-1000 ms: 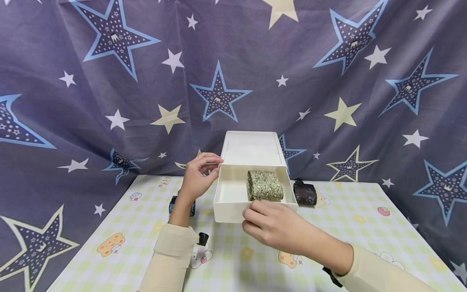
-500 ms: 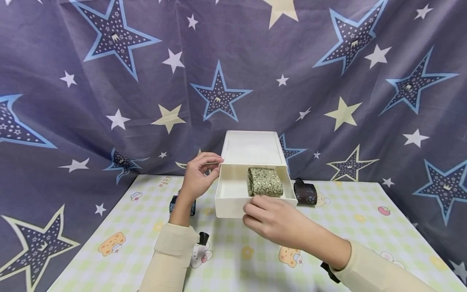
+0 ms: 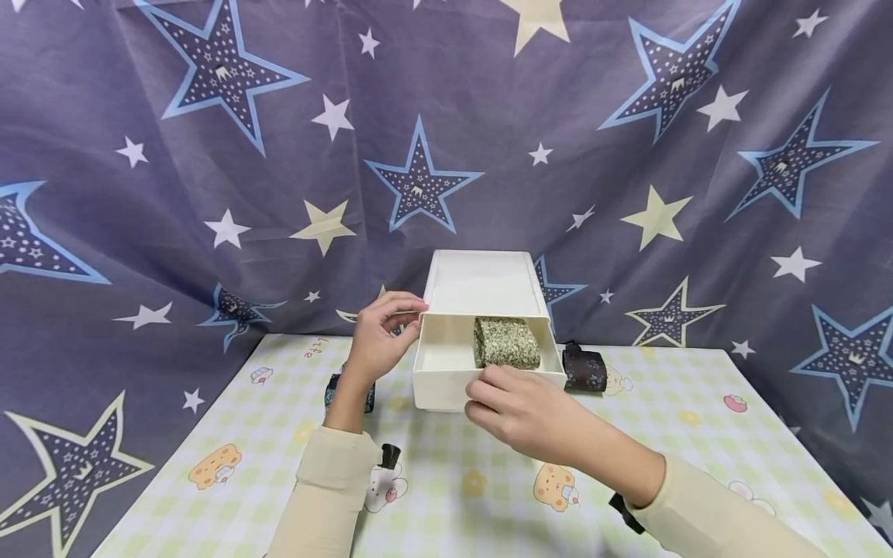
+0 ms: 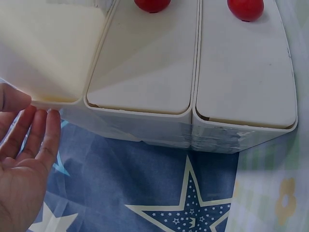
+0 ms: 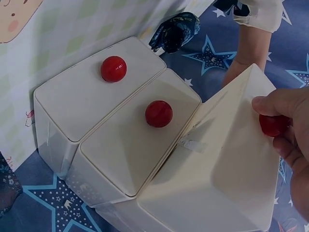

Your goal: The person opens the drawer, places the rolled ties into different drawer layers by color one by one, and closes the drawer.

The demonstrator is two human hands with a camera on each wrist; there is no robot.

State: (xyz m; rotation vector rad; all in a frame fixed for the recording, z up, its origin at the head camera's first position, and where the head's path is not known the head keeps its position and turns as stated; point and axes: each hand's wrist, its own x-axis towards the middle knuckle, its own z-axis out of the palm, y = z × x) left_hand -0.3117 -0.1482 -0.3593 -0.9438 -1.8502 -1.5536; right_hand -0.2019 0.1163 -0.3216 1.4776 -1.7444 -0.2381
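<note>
A white drawer cabinet (image 3: 484,280) stands at the back of the table with its top drawer (image 3: 439,389) partly pulled out. Inside the drawer, towards the right, lies a rolled green floral cloth band (image 3: 507,342) that looks like a necktie. My right hand (image 3: 519,411) is at the drawer front; in the right wrist view its thumb and fingers pinch the red round knob (image 5: 273,125). At the cabinet's upper left front edge rests my left hand (image 3: 382,329), its fingers fairly straight against the side, as the left wrist view shows.
Two closed drawers with a red knob (image 5: 159,114) each sit below the open one. A dark floral roll (image 3: 584,369) lies right of the cabinet, and a blue patterned roll (image 3: 370,398) is partly behind my left wrist. A starry curtain (image 3: 279,194) hangs behind.
My right hand has moved away from me, sliding the drawer some way inward along with the green roll. The left hand has stayed at the cabinet's edge.
</note>
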